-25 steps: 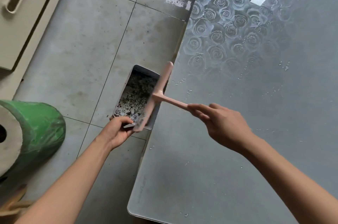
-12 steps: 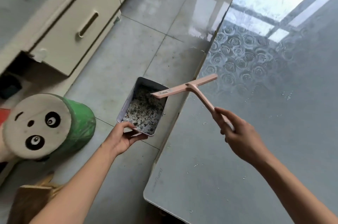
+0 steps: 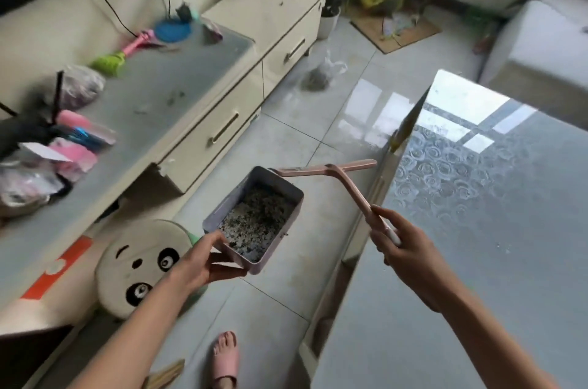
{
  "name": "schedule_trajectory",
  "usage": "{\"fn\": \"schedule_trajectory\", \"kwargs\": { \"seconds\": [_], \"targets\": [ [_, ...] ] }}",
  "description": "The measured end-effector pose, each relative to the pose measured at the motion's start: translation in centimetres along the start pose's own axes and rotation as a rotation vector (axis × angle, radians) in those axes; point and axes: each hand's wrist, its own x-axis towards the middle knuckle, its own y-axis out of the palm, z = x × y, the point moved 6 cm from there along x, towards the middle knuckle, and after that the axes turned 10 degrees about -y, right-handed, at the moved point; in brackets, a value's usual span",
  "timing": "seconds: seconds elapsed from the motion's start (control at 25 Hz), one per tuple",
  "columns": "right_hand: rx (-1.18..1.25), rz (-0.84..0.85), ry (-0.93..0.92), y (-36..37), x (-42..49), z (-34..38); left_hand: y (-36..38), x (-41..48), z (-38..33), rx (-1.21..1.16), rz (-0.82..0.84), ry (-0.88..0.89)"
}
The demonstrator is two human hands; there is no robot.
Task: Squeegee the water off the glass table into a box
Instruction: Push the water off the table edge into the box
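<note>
Here the right hand point(image 3: 410, 256) grips the squeegee point(image 3: 342, 178), handle angled up-left; left hand point(image 3: 206, 256) clasps the box point(image 3: 254, 218) (airborne).

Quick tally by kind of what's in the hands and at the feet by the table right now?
Squeegee: 1, in right hand
Box: 1, in left hand
Panda stool: 1
Pink slipper: 1
Total: 4

The glass tabletop point(image 3: 496, 261) fills the right, rose-patterned at its far end. On the tiled floor point(image 3: 286, 140) left of it stands a panda stool point(image 3: 140, 264).
</note>
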Motion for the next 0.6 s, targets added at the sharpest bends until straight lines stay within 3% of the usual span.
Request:
{"fn": "schedule_trajectory", "kwargs": {
  "seconds": [0.16, 0.36, 0.6],
  "targets": [
    [0.100, -0.036, 0.041, 5.2, 4.1, 7.5, -5.6, -2.7, -7.6, 0.173, -0.012, 0.080],
    [0.158, -0.017, 0.042, 9.8, 10.1, 14.2, -10.0, -3.7, -14.5, 0.182, -0.005, 0.116],
    [0.163, -0.039, 0.038, 9.4, 19.0, 19.5, -13.2, -4.5, -23.0, 0.132, -0.097, 0.103]
  ]
}}
